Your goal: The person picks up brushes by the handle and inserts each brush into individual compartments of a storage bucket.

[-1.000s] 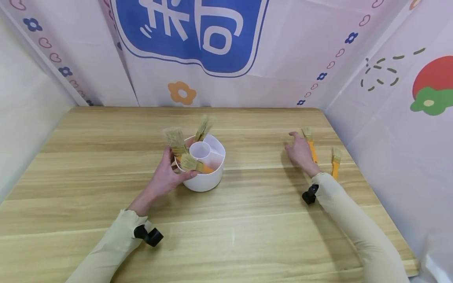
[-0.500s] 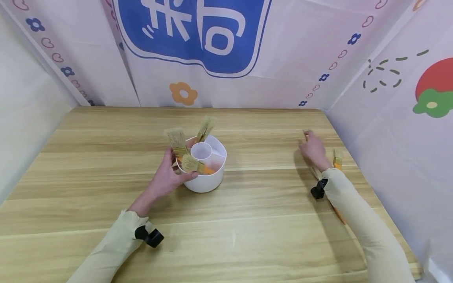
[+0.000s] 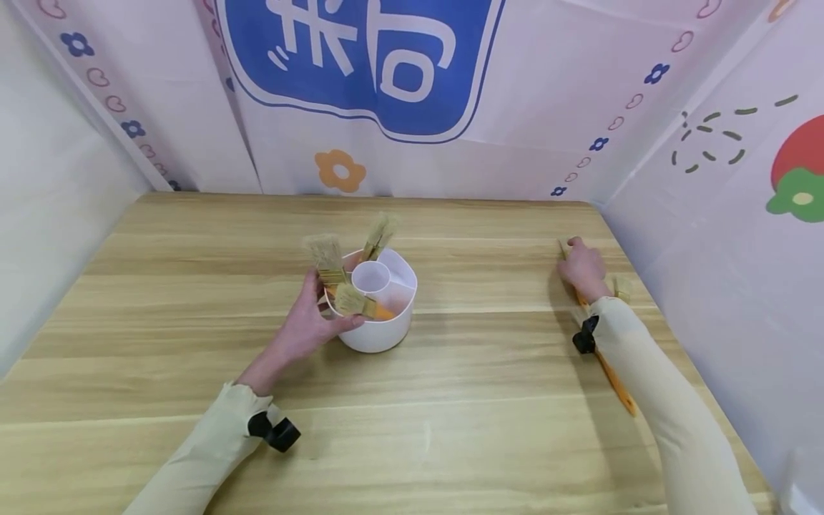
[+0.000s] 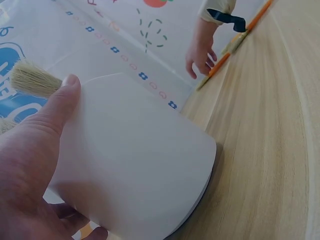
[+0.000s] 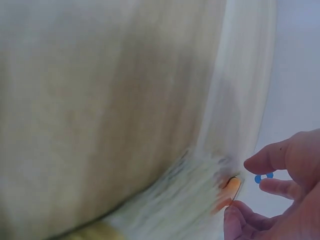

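My left hand (image 3: 301, 330) grips the side of a white round compartmented holder (image 3: 376, 336), thumb and fingers spread around its wall. Paintbrushes with orange handles stand inside; a wide one (image 3: 325, 254) leans at the left, another (image 3: 352, 300) tilts over the front, and bristles (image 3: 380, 232) rise at the back. At the right of the table, my right hand (image 3: 582, 267) is over a paintbrush (image 3: 581, 297) lying there. In the right wrist view its thumb and fingers (image 5: 272, 157) are apart, the lower fingertips beside an orange handle (image 5: 231, 190); contact is unclear.
Another paintbrush (image 3: 614, 383) lies partly under the right forearm. The bristles of one more (image 3: 622, 287) show beside the right wrist. White printed sheets (image 3: 515, 107) stand behind the wooden table (image 3: 450, 415) and at both its sides.
My right hand has moved right and slightly down, over the brush. A long orange handle has come into sight beneath the right forearm. My left hand stays on the holder.
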`<state>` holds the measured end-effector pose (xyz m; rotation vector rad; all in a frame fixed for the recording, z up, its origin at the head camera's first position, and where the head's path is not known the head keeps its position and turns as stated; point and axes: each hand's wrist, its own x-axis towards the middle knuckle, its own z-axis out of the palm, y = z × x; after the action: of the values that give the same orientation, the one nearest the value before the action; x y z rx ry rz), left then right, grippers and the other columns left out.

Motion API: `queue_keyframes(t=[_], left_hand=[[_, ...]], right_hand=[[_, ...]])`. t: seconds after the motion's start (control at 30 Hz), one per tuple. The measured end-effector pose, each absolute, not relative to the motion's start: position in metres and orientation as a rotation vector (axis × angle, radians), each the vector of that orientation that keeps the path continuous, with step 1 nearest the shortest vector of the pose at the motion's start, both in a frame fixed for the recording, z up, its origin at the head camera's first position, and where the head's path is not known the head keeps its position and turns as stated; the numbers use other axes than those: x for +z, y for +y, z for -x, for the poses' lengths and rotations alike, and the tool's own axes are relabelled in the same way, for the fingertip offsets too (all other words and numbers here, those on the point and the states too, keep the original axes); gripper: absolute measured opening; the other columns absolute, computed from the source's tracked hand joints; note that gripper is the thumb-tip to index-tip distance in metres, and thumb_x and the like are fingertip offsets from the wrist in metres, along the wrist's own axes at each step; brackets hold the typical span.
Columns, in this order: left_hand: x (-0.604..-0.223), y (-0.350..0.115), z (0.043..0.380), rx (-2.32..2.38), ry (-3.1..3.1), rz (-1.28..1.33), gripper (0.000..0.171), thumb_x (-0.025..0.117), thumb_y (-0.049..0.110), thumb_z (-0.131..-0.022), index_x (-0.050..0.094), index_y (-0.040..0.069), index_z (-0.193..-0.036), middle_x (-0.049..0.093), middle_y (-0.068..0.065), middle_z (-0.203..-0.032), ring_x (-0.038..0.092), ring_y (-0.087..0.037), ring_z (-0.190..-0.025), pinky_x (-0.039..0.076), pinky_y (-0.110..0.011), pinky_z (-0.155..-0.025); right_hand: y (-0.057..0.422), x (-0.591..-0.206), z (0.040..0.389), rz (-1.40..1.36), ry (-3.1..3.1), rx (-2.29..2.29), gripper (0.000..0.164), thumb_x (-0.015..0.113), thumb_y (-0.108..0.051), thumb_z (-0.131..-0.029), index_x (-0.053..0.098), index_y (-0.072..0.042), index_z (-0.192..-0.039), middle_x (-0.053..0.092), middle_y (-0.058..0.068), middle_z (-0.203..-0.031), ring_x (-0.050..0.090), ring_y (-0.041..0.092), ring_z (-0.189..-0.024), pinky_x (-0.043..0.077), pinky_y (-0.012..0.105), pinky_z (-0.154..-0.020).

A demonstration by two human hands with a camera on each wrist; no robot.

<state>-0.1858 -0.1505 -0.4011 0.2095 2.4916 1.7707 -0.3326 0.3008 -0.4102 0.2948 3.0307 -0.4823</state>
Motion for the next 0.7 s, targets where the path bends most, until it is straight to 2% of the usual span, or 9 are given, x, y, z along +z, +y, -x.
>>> queue_keyframes(t=[0.17, 0.37, 0.57, 0.7], left_hand=[[-0.401, -0.151, 0.185, 1.793, 2.477, -0.226, 0.093, 0.078, 0.016, -0.075, 0.014, 0.008, -0.142, 0.035, -0.019, -0.143, 0.037, -0.035, -0.131, 0.031, -0.051, -0.108], [-0.401, -0.152, 0.183, 1.801, 2.486, -0.23, 0.093, 0.078, 0.015, -0.074, 0.015, 0.008, -0.142, 0.037, -0.018, -0.141, 0.04, -0.035, -0.129, 0.033, -0.05, -0.107], [-0.402, -0.153, 0.183, 1.824, 2.476, -0.238, 0.092, 0.079, 0.013, -0.072, 0.017, 0.009, -0.141, 0.039, -0.017, -0.138, 0.042, -0.033, -0.127, 0.035, -0.05, -0.106], [-0.403, -0.152, 0.182, 1.83, 2.483, -0.239, 0.09, 0.08, 0.012, -0.071, 0.02, 0.009, -0.139, 0.042, -0.018, -0.135, 0.043, -0.032, -0.124, 0.037, -0.05, -0.105]], right_hand=[[0.298, -0.408, 0.341, -0.336, 3.001, -0.418, 0.056, 0.037, -0.014, -0.087, 0.028, 0.0, -0.14, 0.041, 0.041, -0.127, 0.042, 0.055, -0.112, 0.042, 0.061, -0.088], [0.297, -0.405, 0.351, -0.316, 2.987, -0.422, 0.053, 0.036, -0.018, -0.091, 0.028, 0.002, -0.139, 0.037, 0.045, -0.126, 0.041, 0.059, -0.11, 0.039, 0.062, -0.089], [0.296, -0.404, 0.359, -0.243, 2.954, -0.387, 0.053, 0.03, -0.017, -0.092, 0.026, 0.004, -0.139, 0.037, 0.041, -0.13, 0.038, 0.056, -0.114, 0.035, 0.061, -0.094], [0.298, -0.405, 0.363, -0.223, 2.918, -0.379, 0.055, 0.032, -0.016, -0.092, 0.023, 0.005, -0.141, 0.036, 0.039, -0.132, 0.037, 0.055, -0.116, 0.036, 0.061, -0.096]])
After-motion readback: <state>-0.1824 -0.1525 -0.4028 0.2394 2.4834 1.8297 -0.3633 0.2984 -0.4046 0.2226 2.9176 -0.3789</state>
